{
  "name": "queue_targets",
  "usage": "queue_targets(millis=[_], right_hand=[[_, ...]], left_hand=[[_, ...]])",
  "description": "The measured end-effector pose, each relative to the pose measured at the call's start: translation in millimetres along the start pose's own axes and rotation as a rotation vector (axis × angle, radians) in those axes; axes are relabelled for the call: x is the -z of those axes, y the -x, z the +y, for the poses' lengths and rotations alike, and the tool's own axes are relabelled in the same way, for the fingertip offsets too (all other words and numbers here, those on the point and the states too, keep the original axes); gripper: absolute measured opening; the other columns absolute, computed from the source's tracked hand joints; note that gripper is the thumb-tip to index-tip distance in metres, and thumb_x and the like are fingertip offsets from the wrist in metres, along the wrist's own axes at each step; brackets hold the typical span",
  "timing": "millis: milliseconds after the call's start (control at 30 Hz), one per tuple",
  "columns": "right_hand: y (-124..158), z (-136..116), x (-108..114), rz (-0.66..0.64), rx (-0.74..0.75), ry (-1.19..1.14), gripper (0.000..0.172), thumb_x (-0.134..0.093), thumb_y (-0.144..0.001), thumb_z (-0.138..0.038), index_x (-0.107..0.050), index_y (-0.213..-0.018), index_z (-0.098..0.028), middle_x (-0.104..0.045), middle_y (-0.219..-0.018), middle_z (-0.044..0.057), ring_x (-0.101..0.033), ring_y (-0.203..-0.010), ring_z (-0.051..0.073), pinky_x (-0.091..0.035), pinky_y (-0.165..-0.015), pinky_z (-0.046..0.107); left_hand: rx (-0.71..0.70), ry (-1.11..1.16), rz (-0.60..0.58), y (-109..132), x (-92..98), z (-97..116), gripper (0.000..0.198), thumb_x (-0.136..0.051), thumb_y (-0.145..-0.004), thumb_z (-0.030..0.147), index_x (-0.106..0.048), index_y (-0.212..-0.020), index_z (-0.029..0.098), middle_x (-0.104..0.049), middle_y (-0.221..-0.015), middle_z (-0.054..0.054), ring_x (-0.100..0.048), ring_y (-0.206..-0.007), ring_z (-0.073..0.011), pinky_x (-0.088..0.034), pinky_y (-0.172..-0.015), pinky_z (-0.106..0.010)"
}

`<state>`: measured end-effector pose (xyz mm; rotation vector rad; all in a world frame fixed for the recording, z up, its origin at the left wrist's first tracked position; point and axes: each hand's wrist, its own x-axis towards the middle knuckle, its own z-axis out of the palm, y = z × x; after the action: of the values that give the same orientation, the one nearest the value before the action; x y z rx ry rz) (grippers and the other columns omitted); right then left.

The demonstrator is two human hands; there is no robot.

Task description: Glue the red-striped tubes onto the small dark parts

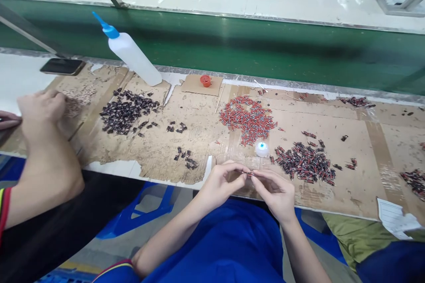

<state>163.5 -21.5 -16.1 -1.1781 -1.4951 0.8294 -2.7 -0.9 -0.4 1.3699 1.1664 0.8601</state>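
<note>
My left hand (229, 179) and my right hand (274, 189) meet over the table's front edge. Between their fingertips is a small red-and-black part (249, 174), pinched from both sides; its fine detail is too small to make out. Just beyond my fingers stands a small round white bottle (262, 149) with a blue tip. Past it lies a pile of red parts with silvery ends (247, 117). A pile of red-and-black parts (303, 162) sits to the right of my right hand. Several loose black pieces (187, 159) lie left of my left hand.
A co-worker's hand (44, 106) is at the left, near a heap of tiny pale pieces (79, 99). Black pieces (124, 112) are heaped beside a white squeeze bottle (136, 57). A red cup (205, 81) sits on cardboard. Behind runs a green conveyor belt (265, 48). A phone (63, 66) lies far left.
</note>
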Motion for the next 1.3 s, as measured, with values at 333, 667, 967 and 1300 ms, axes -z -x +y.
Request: queue_targets(millis=[333,667,967,1300], right_hand=[[3,-9,-15,0.159,-0.224,-0.145,0.012,-0.070,-0.073,-0.014,-0.076,-0.081,-0.022,-0.074,-0.076,0.003,-0.070,-0.067,0.016,-0.060,-0.062,0.026],[7,1,-2,0.166,-0.107,-0.006,0.007,-0.069,-0.076,-0.016,-0.074,-0.078,-0.021,-0.073,-0.074,0.005,-0.069,-0.069,0.018,-0.059,-0.062,0.030],[-13,29,32,0.408,0.085,0.557,0.037,-0.077,-0.072,-0.033,-0.069,-0.107,-0.022,-0.066,-0.105,0.011,-0.061,-0.099,0.028,-0.047,-0.093,0.053],[-32,40,4,0.183,0.101,0.560,0.026,-0.069,-0.079,-0.033,-0.058,-0.099,-0.020,-0.064,-0.115,0.015,-0.043,-0.125,0.032,-0.035,-0.102,0.059]], left_hand=[[-0.106,-0.050,0.076,5,-4.8,3,0.014,-0.060,-0.081,0.018,-0.072,-0.087,0.017,-0.072,-0.086,-0.006,-0.066,-0.083,-0.0171,-0.053,-0.079,-0.028],[-0.059,0.038,-0.065,1,-11.6,-9,0.028,-0.058,-0.087,0.023,-0.060,-0.114,0.019,-0.073,-0.092,-0.005,-0.068,-0.089,-0.0177,-0.053,-0.086,-0.032],[-0.207,-0.775,0.444,-1,77.5,-43,0.014,-0.055,-0.088,0.025,-0.068,-0.091,0.022,-0.072,-0.092,-0.008,-0.061,-0.091,-0.0261,-0.049,-0.085,-0.042],[-0.105,-0.941,0.523,-2,91.3,-54,0.019,-0.055,-0.087,0.023,-0.068,-0.074,0.022,-0.071,-0.082,-0.008,-0.054,-0.083,-0.0280,-0.043,-0.080,-0.043]])
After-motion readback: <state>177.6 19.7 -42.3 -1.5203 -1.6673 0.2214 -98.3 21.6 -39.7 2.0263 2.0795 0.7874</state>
